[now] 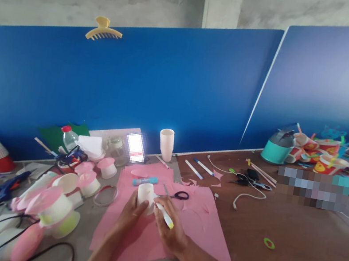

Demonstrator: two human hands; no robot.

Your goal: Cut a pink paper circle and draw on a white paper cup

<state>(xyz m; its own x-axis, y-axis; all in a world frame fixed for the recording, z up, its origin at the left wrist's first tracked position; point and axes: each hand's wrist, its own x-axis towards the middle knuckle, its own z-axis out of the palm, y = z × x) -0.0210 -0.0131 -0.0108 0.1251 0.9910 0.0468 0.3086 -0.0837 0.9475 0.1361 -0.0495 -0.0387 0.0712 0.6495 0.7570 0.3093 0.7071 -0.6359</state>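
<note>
My left hand [134, 210] is closed round a white paper cup [146, 192], held above pink paper [126, 248]. In my right hand [171, 226] is a white marker [164, 215] with a yellow end towards me. Its other end meets the cup's right side, where my fingers hide the tip. Just beyond the hands lie a blue glue stick [145, 181] and scissors with black handles [181, 195]. Farther back, a stack of white paper cups [166, 145] stands upright near the blue partition.
On the left are pink-trimmed cups [56, 206], a blue glue gun [12, 185], black cables [71, 247] and a roll of tape [105, 195]. Two markers [193, 169] and a white cable [250, 195] lie at the back right. A teal-and-grey container [278, 146] stands beyond them.
</note>
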